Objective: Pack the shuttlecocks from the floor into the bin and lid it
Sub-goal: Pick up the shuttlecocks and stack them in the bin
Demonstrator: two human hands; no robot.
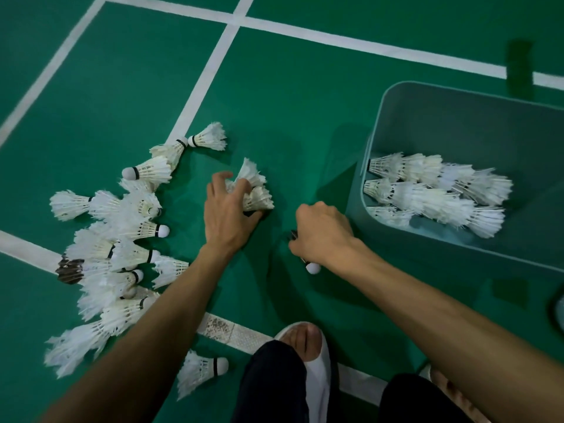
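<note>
Head view.

Floor (274, 102): green court surface crossed by white lines.

Bin (374, 141): grey-green and open-topped. It stands on the floor at the right side. Packed shuttlecocks (436, 190) lie inside in three nested rows, with their corks toward the bin's left wall.

Loose pile (116, 239): many white shuttlecocks on the floor at the left side, spread across a white line. One dark-feathered shuttlecock (70, 270) lies at the pile's left edge. A lone shuttlecock (201, 369) lies apart from the pile, near the bottom edge.

Left hand (229, 215): fingers are curled round a held pair (254, 190) of white shuttlecocks, between the pile and the bin.

Right hand (323, 233): closed in a fist round a gripped shuttlecock (313, 268), whose white cork protrudes below the hand. The hand is outside the bin, just beside its near-left corner.

Foot (306, 334): in white footwear, at the bottom centre on a white line.
</note>
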